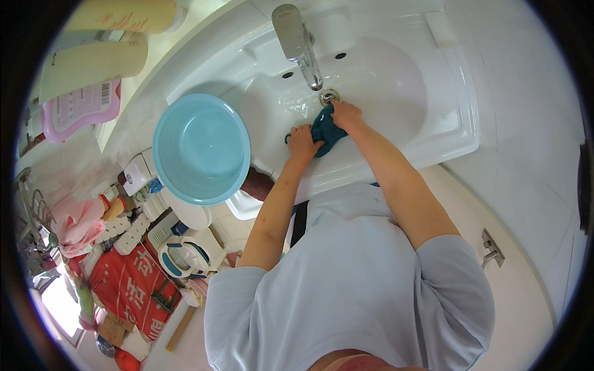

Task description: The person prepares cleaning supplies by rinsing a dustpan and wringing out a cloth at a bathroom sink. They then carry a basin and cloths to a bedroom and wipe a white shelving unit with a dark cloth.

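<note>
A dark teal cloth (328, 132) lies bunched in the white washbasin (399, 88), just below the drain (329, 96). My left hand (302, 143) presses on the cloth's left side, its fingers curled over the edge. At the cloth's upper right, my right hand (345, 114) grips it close beside the drain. The chrome faucet (297, 44) points down over the basin, and wet shine shows on the ceramic around the drain. Whether water is running is not plain.
A light blue plastic basin (204, 148) rests at the washbasin's left side. Bottles (93, 67) stand on a shelf at upper left. A white bar (441, 28) sits on the basin's right rim. Lower left are a toilet (190, 211), a white plastic stool (204, 252) and a red printed bag (134, 287).
</note>
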`<state>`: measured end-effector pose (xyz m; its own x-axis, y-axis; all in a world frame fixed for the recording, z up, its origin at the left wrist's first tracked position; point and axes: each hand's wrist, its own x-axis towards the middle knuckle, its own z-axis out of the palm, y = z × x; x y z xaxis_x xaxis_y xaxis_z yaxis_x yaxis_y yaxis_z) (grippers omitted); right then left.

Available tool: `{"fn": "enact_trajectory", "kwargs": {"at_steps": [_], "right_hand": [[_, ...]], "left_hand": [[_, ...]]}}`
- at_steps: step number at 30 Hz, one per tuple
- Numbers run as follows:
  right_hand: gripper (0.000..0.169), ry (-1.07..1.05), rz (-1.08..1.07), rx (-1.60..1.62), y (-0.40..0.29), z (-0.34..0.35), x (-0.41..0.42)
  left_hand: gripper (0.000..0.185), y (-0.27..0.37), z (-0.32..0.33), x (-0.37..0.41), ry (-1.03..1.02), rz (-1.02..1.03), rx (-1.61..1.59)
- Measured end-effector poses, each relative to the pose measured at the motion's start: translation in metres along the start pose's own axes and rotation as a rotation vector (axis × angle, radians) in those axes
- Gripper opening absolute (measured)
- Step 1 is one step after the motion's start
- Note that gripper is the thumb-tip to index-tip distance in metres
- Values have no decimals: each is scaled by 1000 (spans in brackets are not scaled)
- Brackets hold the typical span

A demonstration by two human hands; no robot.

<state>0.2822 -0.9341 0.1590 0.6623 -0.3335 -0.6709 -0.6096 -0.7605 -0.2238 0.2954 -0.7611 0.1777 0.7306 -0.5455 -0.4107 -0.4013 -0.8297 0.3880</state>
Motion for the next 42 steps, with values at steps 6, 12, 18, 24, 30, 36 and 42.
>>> {"fn": "enact_trajectory", "kwargs": {"at_steps": [6,12,18,24,30,36,42], "right_hand": [[15,151,-118,267,27,-24,-23],[13,597,-433,700,-5,-105,-58],[29,-99,-411,1237,-68,-218,-116],[30,-422,-507,1489,-82,-250,-119],[34,117,-403,1482,-37,-202,-91],[28,-467,3,2225,16,-48,-36],[32,-525,-302,2295,-18,-36,-23]], "left_hand": [[45,-13,-10,21,-216,-124,-420],[34,43,-72,27,-318,-109,-1186],[17,57,-85,42,-229,-183,-1427],[13,69,-87,49,-5,-32,-1428],[19,75,-92,45,187,59,-1266],[28,126,-84,1,330,440,-777],[20,106,-71,46,593,200,-418]]}}
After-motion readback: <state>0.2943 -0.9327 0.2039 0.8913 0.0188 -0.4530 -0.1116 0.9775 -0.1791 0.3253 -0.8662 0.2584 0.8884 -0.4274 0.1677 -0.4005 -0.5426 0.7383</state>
